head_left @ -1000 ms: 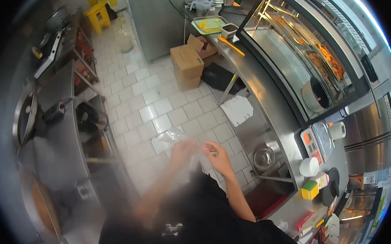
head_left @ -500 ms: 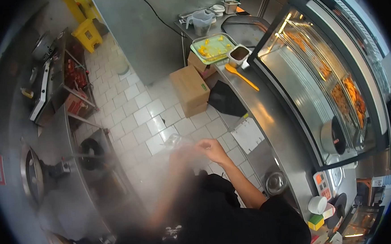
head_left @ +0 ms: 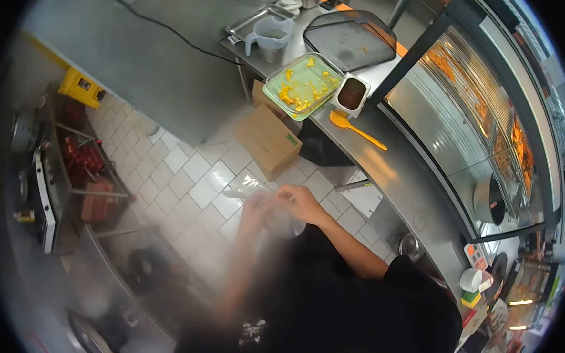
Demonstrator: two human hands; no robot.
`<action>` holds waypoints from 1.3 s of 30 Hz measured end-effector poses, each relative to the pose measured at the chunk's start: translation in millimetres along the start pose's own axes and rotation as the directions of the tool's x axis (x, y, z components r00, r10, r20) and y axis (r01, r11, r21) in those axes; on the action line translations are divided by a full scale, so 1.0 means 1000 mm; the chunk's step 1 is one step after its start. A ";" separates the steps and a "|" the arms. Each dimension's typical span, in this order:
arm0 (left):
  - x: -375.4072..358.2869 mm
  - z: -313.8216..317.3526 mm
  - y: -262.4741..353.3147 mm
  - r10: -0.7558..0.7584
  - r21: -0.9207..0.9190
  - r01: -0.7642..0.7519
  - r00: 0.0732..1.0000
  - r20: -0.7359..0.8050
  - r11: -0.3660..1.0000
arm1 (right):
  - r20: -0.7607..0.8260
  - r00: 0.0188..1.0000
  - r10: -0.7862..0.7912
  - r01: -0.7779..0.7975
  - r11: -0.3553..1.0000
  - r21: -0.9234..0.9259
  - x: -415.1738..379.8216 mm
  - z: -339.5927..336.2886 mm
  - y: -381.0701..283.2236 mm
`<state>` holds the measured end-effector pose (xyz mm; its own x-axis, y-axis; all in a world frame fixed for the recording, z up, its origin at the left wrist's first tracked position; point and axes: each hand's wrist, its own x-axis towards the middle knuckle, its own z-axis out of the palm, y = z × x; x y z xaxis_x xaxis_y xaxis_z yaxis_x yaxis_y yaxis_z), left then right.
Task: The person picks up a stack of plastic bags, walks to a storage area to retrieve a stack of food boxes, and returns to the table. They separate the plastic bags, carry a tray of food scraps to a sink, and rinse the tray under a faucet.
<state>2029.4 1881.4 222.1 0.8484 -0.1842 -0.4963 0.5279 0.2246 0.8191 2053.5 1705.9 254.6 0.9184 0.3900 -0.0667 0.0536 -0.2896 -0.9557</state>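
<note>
Clear plastic film (head_left: 248, 185) mid-frame, jutting up-left from nearer, curled, apparently pinching left hand (head_left: 256, 209), beside curled right hand (head_left: 302, 204) of unclear hold.

Head cam, worn: we look fwd & steeply down from above the wearer's black shirt (head_left: 355, 301), v. close at btm ctr. L hand (head_left: 256, 210) & R hand (head_left: 302, 205) nr, approx. mid-frame. Tiled floor (head_left: 198, 175) farther below, running twd steel cabinet (head_left: 160, 80) at top L. Counter (head_left: 402, 182) seen obliquely from above, along R side. Wide-angle: we get curved lines, dark rounded corners; haze softens lower L.
</note>
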 end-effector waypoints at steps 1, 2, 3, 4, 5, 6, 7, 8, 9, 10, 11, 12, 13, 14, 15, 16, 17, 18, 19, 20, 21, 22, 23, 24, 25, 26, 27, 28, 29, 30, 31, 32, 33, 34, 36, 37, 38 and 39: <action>0.014 -0.007 0.004 -0.017 0.011 0.017 1.000 0.014 1.000 | -0.018 1.000 0.015 -0.015 1.000 0.008 0.012 -0.001 0.009; 0.025 -0.009 0.007 0.079 -0.043 -0.080 0.997 -0.010 0.996 | -0.067 0.997 0.044 -0.040 0.998 0.054 0.023 -0.001 0.022; 0.036 -0.009 0.009 0.175 -0.097 -0.178 0.984 -0.042 0.979 | -0.112 0.991 0.072 -0.061 0.993 0.101 0.032 -0.002 0.035; 0.037 0.003 0.034 0.147 -0.129 -0.166 0.979 -0.143 0.978 | -0.120 0.989 0.085 -0.073 0.992 0.106 0.043 -0.005 0.035; 0.052 -0.004 0.028 0.127 -0.130 -0.145 0.982 -0.142 0.981 | -0.179 0.971 0.158 -0.124 0.974 0.188 0.050 -0.007 0.030; 0.073 -0.018 0.015 0.232 -0.005 -0.241 0.940 -0.251 0.971 | -0.228 0.946 0.228 -0.164 0.949 0.268 0.058 -0.011 0.029; 0.086 -0.025 0.010 0.346 0.136 -0.318 0.873 -0.343 0.938 | -0.221 0.946 0.238 -0.174 0.946 0.275 0.064 -0.016 0.030; 0.085 -0.012 0.030 0.343 0.140 -0.313 0.871 -0.352 0.939 | -0.313 0.918 0.245 -0.146 0.940 0.307 0.075 -0.021 0.030; 0.083 0.004 0.051 0.353 0.108 -0.339 0.849 -0.392 0.935 | -0.403 0.882 0.243 -0.106 0.936 0.334 0.087 -0.028 0.031; 0.087 0.016 0.071 0.369 0.080 -0.373 0.825 -0.428 0.925 | -0.400 0.887 0.231 -0.090 0.936 0.340 0.099 -0.034 0.036; 0.097 0.020 0.075 0.379 0.088 -0.380 0.818 -0.432 0.921 | -0.393 0.913 0.108 -0.005 0.967 0.254 0.106 -0.038 0.043; 0.105 0.022 0.072 0.354 0.142 -0.325 0.862 -0.363 0.935 | -0.372 0.928 -0.011 0.080 0.982 0.170 0.111 -0.043 0.050; 0.113 0.022 0.066 0.319 0.197 -0.269 0.901 -0.293 0.943 | -0.366 0.930 -0.013 0.083 0.981 0.176 0.117 -0.052 0.044; 0.123 0.026 0.064 0.399 0.414 -0.279 0.886 -0.237 0.866 | -0.226 0.974 0.006 0.025 0.990 0.137 0.122 -0.065 0.032; 0.128 0.024 0.063 0.400 0.417 -0.277 0.884 -0.243 0.865 | -0.081 0.996 0.034 -0.027 0.996 0.088 0.130 -0.076 0.027; 0.121 0.036 0.083 0.407 0.590 -0.224 0.892 -0.196 0.776 | -0.076 0.997 0.032 -0.025 0.996 0.091 0.139 -0.087 0.038; 0.118 0.042 0.094 0.404 0.739 -0.170 0.903 -0.148 0.652 | -0.183 0.978 -0.098 0.069 0.985 -0.155 0.151 -0.098 0.054; 0.135 0.010 0.071 0.591 0.760 -0.281 0.790 -0.164 0.586 | -0.249 0.937 -0.246 0.132 0.907 -0.400 0.158 -0.104 0.067; 0.125 0.009 0.095 0.546 0.724 -0.157 0.765 -0.341 0.672 | -0.239 0.938 -0.251 0.141 0.906 -0.399 0.162 -0.108 0.060; 0.127 0.003 0.100 0.646 0.747 -0.186 0.657 -0.388 0.638 | -0.343 0.917 -0.202 0.080 0.938 -0.338 0.167 -0.114 0.045; 0.129 0.000 0.103 0.729 0.772 -0.206 0.538 -0.424 0.601 | -0.443 0.885 -0.140 0.018 0.963 -0.268 0.169 -0.116 0.037; 0.134 0.002 0.101 0.658 0.665 -0.240 0.565 -0.497 0.708 | -0.446 0.831 -0.333 0.162 0.911 -0.378 0.178 -0.102 0.048; 0.140 0.001 0.096 0.657 0.661 -0.239 0.562 -0.503 0.711 | -0.440 0.833 -0.336 0.166 0.910 -0.380 0.182 -0.088 0.049; 0.145 -0.001 0.090 0.619 0.645 -0.265 0.668 -0.414 0.717 | -0.363 0.912 -0.190 0.120 0.971 -0.207 0.184 -0.073 0.050; 0.144 0.001 0.086 0.566 0.624 -0.281 0.760 -0.318 0.729 | -0.248 0.968 -0.047 0.040 0.999 -0.032 0.184 -0.061 0.051; 0.146 0.013 0.085 0.645 0.671 -0.326 0.703 -0.299 0.666 | -0.244 0.958 -0.151 0.127 0.986 -0.109 0.186 -0.053 0.054; 0.148 0.001 0.082 0.645 0.670 -0.320 0.698 -0.311 0.670 | -0.232 0.961 -0.153 0.132 0.986 -0.107 0.192 -0.059 0.059; 0.148 -0.019 0.072 0.564 0.735 -0.126 0.729 -0.387 0.666 | -0.344 0.930 -0.133 0.069 0.979 -0.191 0.195 -0.076 0.066; 0.145 -0.036 0.067 0.484 0.768 0.070 0.739 -0.469 0.637 | -0.450 0.884 -0.126 -0.001 0.963 -0.271 0.199 -0.090 0.070; 0.137 -0.047 0.069 0.653 0.805 -0.043 0.611 -0.447 0.592 | -0.578 0.803 -0.143 -0.014 0.966 -0.258 0.203 -0.098 0.066; 0.138 -0.047 0.070 0.652 0.802 -0.039 0.606 -0.456 0.597 | -0.695 0.702 -0.153 -0.026 0.971 -0.239 0.206 -0.101 0.060; 0.141 -0.044 0.070 0.665 0.723 -0.144 0.541 -0.515 0.676 | -0.688 0.711 -0.146 -0.031 0.971 -0.238 0.205 -0.092 0.066; 0.145 -0.039 0.069 0.662 0.631 -0.253 0.476 -0.579 0.734 | -0.738 0.672 -0.055 -0.006 0.997 -0.080 0.203 -0.080 0.076; 0.151 -0.033 0.074 0.373 0.173 -0.383 0.547 -0.750 0.907 | -0.773 0.633 0.040 0.032 0.997 0.077 0.206 -0.070 0.084; 0.155 -0.028 0.081 -0.041 -0.643 -0.412 0.822 -0.568 0.646 | -0.527 0.742 0.415 0.027 0.766 0.642 0.203 -0.053 0.098; 0.150 -0.021 0.079 -0.073 -0.649 -0.407 0.811 -0.580 0.643 | -0.114 0.801 0.587 -0.047 0.252 0.967 0.191 -0.044 0.103; 0.151 -0.016 0.081 -0.027 -0.737 -0.417 0.862 -0.507 0.533 | 0.082 0.818 0.569 -0.145 0.067 0.987 0.182 -0.047 0.100; 0.152 -0.016 0.084 0.040 -0.811 -0.411 0.900 -0.435 0.416 | 0.096 0.814 0.573 -0.161 0.064 0.985 0.188 -0.047 0.096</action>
<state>2203.1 1887.9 210.7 0.8018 0.2592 -0.5385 -0.0968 0.9455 0.3109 2249.8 1710.5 163.8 0.7409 0.2355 -0.6289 -0.5303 0.7798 -0.3327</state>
